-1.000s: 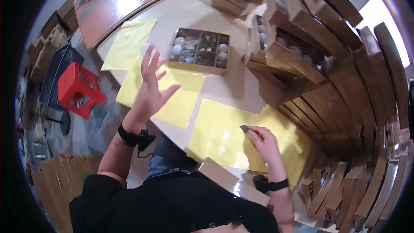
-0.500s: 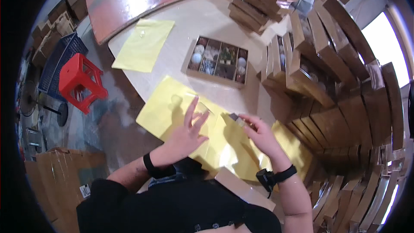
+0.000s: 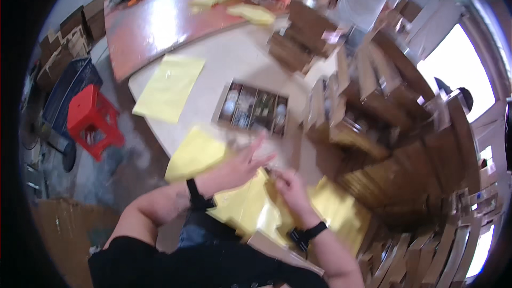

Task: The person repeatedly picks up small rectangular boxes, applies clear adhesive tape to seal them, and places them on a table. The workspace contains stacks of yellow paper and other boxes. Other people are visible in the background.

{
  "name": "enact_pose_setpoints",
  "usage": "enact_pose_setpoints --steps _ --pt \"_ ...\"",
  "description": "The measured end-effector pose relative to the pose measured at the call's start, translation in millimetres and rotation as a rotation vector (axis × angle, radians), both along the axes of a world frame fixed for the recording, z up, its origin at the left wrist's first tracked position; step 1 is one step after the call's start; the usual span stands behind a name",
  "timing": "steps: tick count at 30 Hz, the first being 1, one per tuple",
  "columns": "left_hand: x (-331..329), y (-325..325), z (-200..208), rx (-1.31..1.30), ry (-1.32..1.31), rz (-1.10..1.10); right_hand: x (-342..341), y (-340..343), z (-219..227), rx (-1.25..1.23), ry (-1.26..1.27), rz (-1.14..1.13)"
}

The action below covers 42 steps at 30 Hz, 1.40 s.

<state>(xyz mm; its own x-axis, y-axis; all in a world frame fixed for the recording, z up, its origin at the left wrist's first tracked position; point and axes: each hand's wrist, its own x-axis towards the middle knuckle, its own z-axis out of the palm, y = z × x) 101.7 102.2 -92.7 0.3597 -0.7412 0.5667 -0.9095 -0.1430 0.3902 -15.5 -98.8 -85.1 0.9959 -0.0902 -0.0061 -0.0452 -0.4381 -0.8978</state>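
My left hand (image 3: 242, 165) is above the yellow sheets, its fingers stretched out and apart. A pale, see-through patch blurs around its fingertips, and I cannot make out what it is. Close beside it, my right hand (image 3: 290, 188) is closed on a small dark object (image 3: 271, 173), too smeared to name. Under both hands lie overlapping yellow sheets (image 3: 242, 202). Just beyond my left fingertips, a shallow cardboard box (image 3: 217, 112) with compartments holds round ornaments and other small decorations. Another yellow sheet (image 3: 170, 88) lies flat on the pale table (image 3: 226, 56) to the left.
Cardboard boxes (image 3: 394, 181) are stacked along the right, with more boxes (image 3: 298, 48) at the table's far end. A reddish table (image 3: 144, 32) adjoins at far left. A red stool (image 3: 93, 120) stands on the floor. Someone in a white shirt (image 3: 368, 0) is at the back.
The view has shifted, so the box and table sit lower in the picture. My hands have come together, the right one moving in toward the left fingertips.
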Motion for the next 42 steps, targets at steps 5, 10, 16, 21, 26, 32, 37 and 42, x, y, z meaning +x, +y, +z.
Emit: enact_pose_setpoints --steps 5,10,16,21,26,32,37,42 --pt "11.3 -4.0 -6.1 0.01 0.143 -0.153 -2.0 4.3 14.5 0.031 -0.004 -0.02" --pt "15.7 4.1 -0.5 0.107 0.459 -0.146 0.3 -2.6 -0.7 -0.039 0.012 -0.002" --pt "22.1 9.7 -2.5 0.112 0.326 -0.159 3.3 4.8 3.3 -0.181 -0.033 0.07" --pt "21.4 5.8 -1.5 0.048 0.25 -0.226 2.5 4.2 1.1 -0.164 0.023 0.078" --pt "20.2 5.6 -1.5 0.074 0.283 -0.251 3.8 6.8 5.1 -0.101 0.048 0.104" --pt "16.5 -2.3 1.2 0.006 0.131 -0.235 3.4 3.6 -6.0 -0.053 0.07 0.1" --pt "15.5 5.4 12.5 0.064 0.082 -0.181 1.5 4.2 -11.6 -0.017 0.017 0.052" --pt "21.7 24.6 66.4 -0.041 -0.133 -0.123 5.1 4.2 -3.5 -0.187 0.056 0.103"
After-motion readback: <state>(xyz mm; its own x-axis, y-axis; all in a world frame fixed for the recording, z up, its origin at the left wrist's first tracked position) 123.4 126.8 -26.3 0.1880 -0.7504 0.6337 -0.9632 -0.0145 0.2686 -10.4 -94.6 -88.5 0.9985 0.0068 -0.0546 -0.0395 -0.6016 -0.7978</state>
